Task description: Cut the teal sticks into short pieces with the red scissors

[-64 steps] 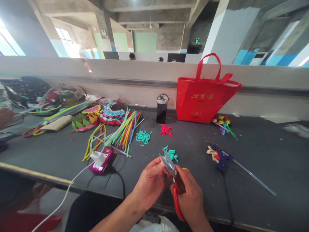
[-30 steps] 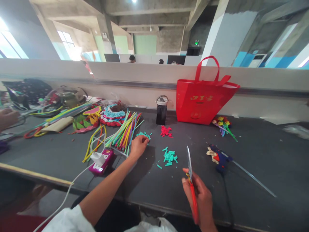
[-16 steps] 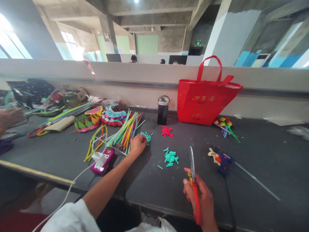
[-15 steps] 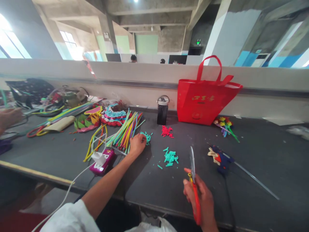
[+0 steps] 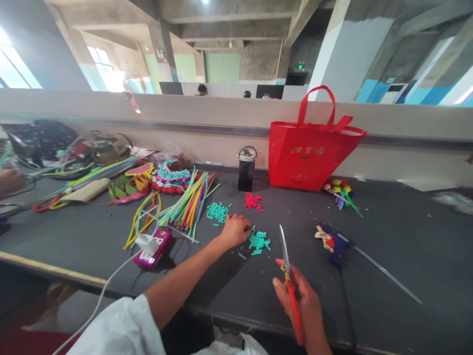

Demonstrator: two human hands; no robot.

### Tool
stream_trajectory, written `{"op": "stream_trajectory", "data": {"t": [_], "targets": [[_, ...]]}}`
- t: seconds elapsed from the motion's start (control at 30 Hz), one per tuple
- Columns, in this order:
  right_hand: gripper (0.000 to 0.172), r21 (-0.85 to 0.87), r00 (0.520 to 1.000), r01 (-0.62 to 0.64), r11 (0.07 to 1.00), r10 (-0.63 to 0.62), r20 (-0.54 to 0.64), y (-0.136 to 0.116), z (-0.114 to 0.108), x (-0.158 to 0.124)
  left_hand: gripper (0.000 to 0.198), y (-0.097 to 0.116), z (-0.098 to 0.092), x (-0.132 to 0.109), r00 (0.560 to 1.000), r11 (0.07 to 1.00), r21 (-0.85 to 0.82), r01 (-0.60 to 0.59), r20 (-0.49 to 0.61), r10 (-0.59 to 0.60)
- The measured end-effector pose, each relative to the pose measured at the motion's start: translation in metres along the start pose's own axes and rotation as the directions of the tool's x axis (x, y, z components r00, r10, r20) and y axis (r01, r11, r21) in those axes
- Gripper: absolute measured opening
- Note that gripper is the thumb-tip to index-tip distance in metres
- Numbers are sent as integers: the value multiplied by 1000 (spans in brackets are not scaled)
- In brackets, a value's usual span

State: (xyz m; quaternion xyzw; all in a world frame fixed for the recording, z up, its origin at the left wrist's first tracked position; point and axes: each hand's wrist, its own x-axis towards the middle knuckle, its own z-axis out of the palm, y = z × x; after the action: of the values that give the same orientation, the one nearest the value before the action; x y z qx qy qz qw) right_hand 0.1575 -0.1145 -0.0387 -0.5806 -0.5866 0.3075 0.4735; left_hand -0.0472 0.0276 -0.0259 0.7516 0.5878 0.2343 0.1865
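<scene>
My right hand (image 5: 302, 296) grips a pair of scissors (image 5: 291, 286) with red handles, blades pointing up and away from me. My left hand (image 5: 236, 230) is low over the table, its fingers curled together at the left edge of a pile of short teal pieces (image 5: 260, 241). Whatever its fingertips may hold is hidden. Behind that hand, to the left, lies a second heap of teal pieces (image 5: 217, 212). A small heap of red pieces (image 5: 253, 201) sits just beyond.
A bundle of coloured fuzzy stems (image 5: 192, 202) and a purple power strip (image 5: 155, 249) lie left. At the back stand a black tumbler (image 5: 246, 173) and a red bag (image 5: 306, 158). On the right is a glue gun (image 5: 334, 244). Another person's hand (image 5: 11, 182) shows far left.
My left hand has moved right, from the far-left teal heap to the nearer teal pile, uncovering the first heap. My right hand with the scissors has shifted slightly left.
</scene>
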Motion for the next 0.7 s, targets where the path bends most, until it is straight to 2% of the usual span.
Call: {"op": "stream_trajectory", "data": {"t": [0.2,0.3,0.4,0.43,0.5,0.57,0.63,0.7], "targets": [[43,-56,999,23,998,-25,-30,-2,3,-1,8,9,-3,-8,994,944,-317,92,-23,-105],[43,-122,993,92,988,-100,-62,-2,5,-3,18,27,-12,-26,986,842,-526,121,-34,-163],[43,-170,981,182,969,-190,-31,-5,10,-4,22,54,-22,-51,982,728,-678,101,-50,-183],[43,-182,977,206,962,-212,-16,-6,12,-4,23,63,-25,-59,978,664,-742,92,-58,-200],[44,-204,971,235,951,-239,3,-10,15,-3,16,78,-29,-73,971,318,-944,83,4,-240],[44,-212,968,248,945,-249,23,-15,18,-3,13,89,-31,-82,967,104,-990,96,68,-244],[44,-206,965,264,942,-261,42,-18,19,-3,11,95,-32,-87,966,22,-994,107,99,-237],[45,-194,959,282,940,-277,52,-20,20,-3,10,97,-31,-90,965,-13,-994,110,110,-237]]}}
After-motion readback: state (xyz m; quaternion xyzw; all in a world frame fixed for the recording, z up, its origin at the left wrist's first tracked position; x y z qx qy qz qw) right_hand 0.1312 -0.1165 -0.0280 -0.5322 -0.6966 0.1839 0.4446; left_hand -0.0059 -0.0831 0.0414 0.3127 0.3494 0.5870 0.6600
